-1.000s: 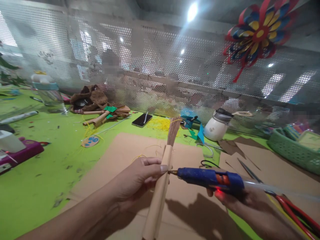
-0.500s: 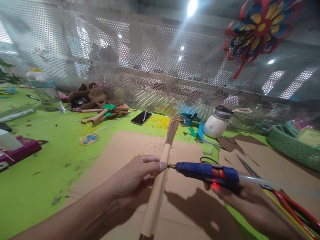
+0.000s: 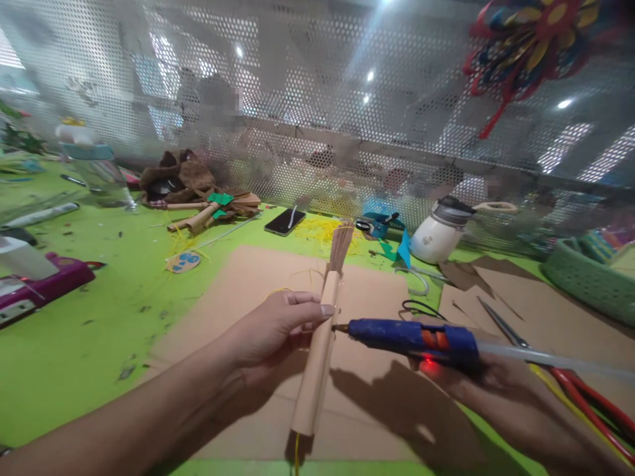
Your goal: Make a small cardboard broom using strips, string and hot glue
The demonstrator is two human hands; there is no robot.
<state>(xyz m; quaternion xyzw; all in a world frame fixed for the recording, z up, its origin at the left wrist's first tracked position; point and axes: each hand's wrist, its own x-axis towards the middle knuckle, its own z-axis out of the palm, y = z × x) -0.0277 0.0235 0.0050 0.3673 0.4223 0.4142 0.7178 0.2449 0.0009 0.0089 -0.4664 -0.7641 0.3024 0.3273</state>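
My left hand (image 3: 278, 330) pinches a rolled brown paper tube (image 3: 317, 373) between thumb and fingers. Dark brown paper strips (image 3: 341, 244) stick out of the tube's far end, and a yellow string (image 3: 297, 449) hangs from the near end. In my right hand (image 3: 501, 396) is a blue hot glue gun (image 3: 411, 340), its red light glowing. The nozzle touches or nearly touches the tube's right side, just below my left thumb. A clear glue stick (image 3: 530, 354) runs out of the gun's back. Beneath both hands lies a sheet of brown paper (image 3: 248, 277).
Red-handled scissors (image 3: 570, 380) lie beside my right wrist. Farther back are a phone (image 3: 285, 221), yellow shredded paper (image 3: 322, 229), a white jug (image 3: 441, 230) and a green basket (image 3: 585, 277). A purple power strip (image 3: 54, 281) sits at left, and a perforated metal screen (image 3: 307, 132) stands behind.
The glue gun's tip has shifted a little down the tube, away from my left thumb's tip. The whole view has tilted slightly downward, showing the tube's near end.
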